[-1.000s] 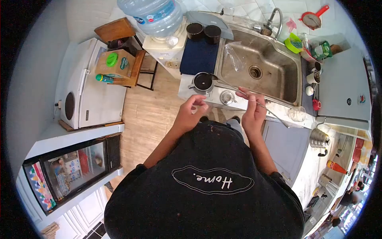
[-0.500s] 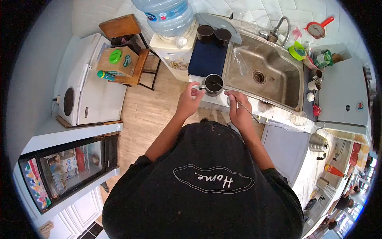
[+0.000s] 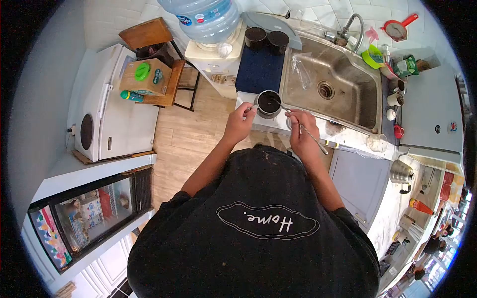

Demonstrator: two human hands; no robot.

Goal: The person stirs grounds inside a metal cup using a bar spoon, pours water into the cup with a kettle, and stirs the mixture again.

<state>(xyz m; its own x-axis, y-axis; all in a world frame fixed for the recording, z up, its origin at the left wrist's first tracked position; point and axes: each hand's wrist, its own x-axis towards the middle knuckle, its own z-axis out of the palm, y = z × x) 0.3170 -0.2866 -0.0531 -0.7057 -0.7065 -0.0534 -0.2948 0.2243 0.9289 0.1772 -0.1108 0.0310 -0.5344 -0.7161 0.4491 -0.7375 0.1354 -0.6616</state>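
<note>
The metal cup (image 3: 269,105) sits on the counter (image 3: 325,130) beside the sink (image 3: 332,74), my left fingers (image 3: 248,110) pinching what seems its handle, my right fingers (image 3: 299,118) closed round the long spoon (image 3: 309,133) dipping inside it.

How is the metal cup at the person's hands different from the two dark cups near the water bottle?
The metal cup has the left hand at its handle; the dark cups stand untouched. A thin metal utensil reaches into the metal cup, but none shows in the dark cups. All look round.
</note>
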